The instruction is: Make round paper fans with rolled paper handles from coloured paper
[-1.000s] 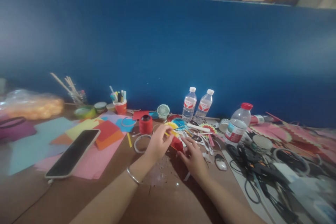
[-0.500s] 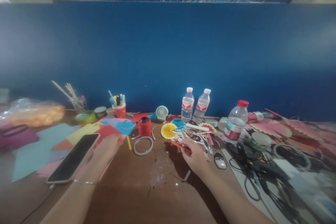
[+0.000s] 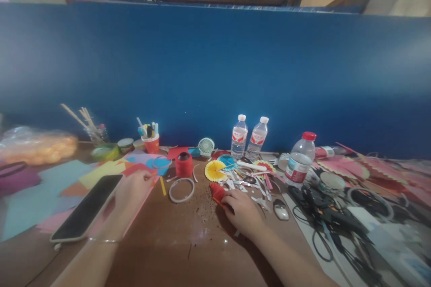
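A small pleated red paper fan (image 3: 217, 192) is pinched in my right hand (image 3: 244, 213), its folds spread slightly to the left just above the tabletop. My left hand (image 3: 129, 199) bends over the pile of coloured paper (image 3: 63, 181), fingers curled together near a pink-orange sheet's edge (image 3: 140, 206). Whatever lies between those fingertips is hidden. Beside the left wrist is a phone (image 3: 88, 208) with a dark screen. Just beyond the right hand lie a yellow pleated paper rosette (image 3: 214, 170), a blue one (image 3: 227, 161) and white paper scraps (image 3: 247, 184).
A red spool-like object (image 3: 183, 166) and a pale ring (image 3: 182, 190) stand between the hands. Water bottles (image 3: 239, 136) and a red-capped bottle (image 3: 301, 159) line the back. A mouse (image 3: 280, 210) and tangled black cables (image 3: 323, 208) lie right. Dark crumbs dot the brown table (image 3: 175, 251).
The red paper in my right hand looked like a thin strip and now shows as a spread fan; that hand has turned and shifted slightly nearer. My left fingers have curled in more.
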The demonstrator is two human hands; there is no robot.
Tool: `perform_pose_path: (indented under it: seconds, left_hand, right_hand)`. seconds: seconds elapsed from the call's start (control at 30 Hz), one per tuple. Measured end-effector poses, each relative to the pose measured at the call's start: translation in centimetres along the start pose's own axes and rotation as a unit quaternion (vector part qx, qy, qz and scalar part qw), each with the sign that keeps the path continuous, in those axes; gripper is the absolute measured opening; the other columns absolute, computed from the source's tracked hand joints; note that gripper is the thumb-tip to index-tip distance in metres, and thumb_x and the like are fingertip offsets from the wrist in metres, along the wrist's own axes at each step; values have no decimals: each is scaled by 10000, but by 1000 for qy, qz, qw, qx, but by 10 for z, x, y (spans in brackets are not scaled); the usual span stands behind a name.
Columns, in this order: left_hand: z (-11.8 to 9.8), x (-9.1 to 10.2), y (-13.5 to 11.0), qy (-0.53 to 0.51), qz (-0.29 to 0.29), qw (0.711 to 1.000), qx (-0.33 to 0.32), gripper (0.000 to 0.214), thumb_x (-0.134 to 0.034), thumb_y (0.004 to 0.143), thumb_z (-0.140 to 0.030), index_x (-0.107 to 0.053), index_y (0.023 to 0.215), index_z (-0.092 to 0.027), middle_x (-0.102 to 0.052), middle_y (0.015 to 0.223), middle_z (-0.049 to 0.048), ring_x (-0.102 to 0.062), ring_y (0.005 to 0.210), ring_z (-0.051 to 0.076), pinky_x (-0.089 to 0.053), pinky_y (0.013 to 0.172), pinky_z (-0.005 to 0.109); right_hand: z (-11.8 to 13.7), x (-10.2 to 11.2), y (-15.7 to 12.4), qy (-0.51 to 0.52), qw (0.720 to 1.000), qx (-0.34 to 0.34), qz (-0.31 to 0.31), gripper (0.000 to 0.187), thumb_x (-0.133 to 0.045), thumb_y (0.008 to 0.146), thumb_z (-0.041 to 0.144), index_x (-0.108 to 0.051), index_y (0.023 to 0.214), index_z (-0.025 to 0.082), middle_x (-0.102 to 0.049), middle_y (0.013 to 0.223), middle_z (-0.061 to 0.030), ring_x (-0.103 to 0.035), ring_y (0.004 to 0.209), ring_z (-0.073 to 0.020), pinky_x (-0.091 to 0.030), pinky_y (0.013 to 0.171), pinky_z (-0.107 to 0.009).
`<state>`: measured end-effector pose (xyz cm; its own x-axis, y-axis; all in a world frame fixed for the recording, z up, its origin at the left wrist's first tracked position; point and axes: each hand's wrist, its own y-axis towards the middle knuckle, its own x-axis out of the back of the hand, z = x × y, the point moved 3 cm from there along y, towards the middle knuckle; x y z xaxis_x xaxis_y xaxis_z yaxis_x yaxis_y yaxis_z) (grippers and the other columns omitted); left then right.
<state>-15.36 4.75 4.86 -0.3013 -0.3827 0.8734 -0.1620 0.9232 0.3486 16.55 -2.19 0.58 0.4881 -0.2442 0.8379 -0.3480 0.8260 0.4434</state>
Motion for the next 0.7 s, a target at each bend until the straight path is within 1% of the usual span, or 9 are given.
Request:
perform_pose_path:
  seconds: [0.1,0.27,0.37,0.4,0.43,0.47,0.53,0.63,0.7]
  left_hand:
    - [-9,5,-3,-39,-48,998,5,241,-509,725,-427,-612,722,-210,-645,723,33,-568,673,204,-380,590,280]
    - [-29,29,-16,-145,-259,955,-23,212,-490,774,-349,-559,839,-159,-613,786,43,-561,660,157,-435,663,276]
    - [-54,38,-35,-187,-317,921,-127,140,-490,784,-292,-538,815,-165,-605,838,63,-565,773,167,-447,707,279]
    - [-66,36,-44,-187,-301,916,-187,108,-506,775,-279,-536,774,-175,-608,824,62,-562,790,173,-444,725,288]
    - [-80,30,-54,-174,-242,924,-241,96,-499,782,-268,-546,763,-187,-612,815,60,-560,795,177,-438,733,298]
    - [-95,20,-65,-150,-148,929,-305,113,-477,798,-261,-561,755,-199,-616,789,55,-560,775,178,-435,712,298]
    - [-121,-6,-92,-96,45,905,-412,170,-445,817,-269,-587,751,-201,-616,737,58,-559,707,178,-425,668,296]
    - [-142,-30,-122,-79,159,858,-482,223,-496,779,-389,-594,722,-197,-613,689,46,-552,659,180,-412,596,269]
    - [-143,-36,-124,-116,228,841,-477,252,-479,782,-421,-593,833,-202,-623,775,46,-552,712,177,-414,626,261]
  right_hand:
    - [-3,-1,0,-36,999,-19,2,145,-522,762,106,-621,793,207,-608,869,-30,-520,835,-170,-377,742,-284]
    - [-4,2,1,-41,999,-21,1,80,-580,749,184,-627,798,226,-609,862,-18,-512,840,-177,-355,768,-303]
    - [-12,4,3,-56,996,-59,-27,130,-566,753,164,-642,828,238,-617,865,-31,-512,849,-191,-348,757,-318]
    - [-16,5,3,-61,994,-76,-44,156,-554,757,154,-647,844,245,-619,885,-37,-510,864,-198,-346,754,-323]
    - [-19,7,3,-62,992,-92,-63,178,-546,756,149,-650,861,250,-620,914,-41,-506,884,-205,-345,755,-328]
    - [-22,7,3,-57,990,-103,-80,197,-545,751,149,-649,881,253,-619,942,-43,-500,904,-211,-345,760,-333]
    - [-25,9,2,-31,989,-105,-100,228,-539,733,138,-646,900,251,-618,971,-40,-489,933,-215,-343,785,-344]
    - [-21,10,0,13,991,-79,-105,270,-500,699,83,-645,863,241,-624,921,-30,-487,924,-210,-340,809,-351]
    - [-15,12,-1,29,992,-65,-104,265,-471,695,65,-640,822,225,-620,852,-32,-498,873,-198,-351,787,-333]
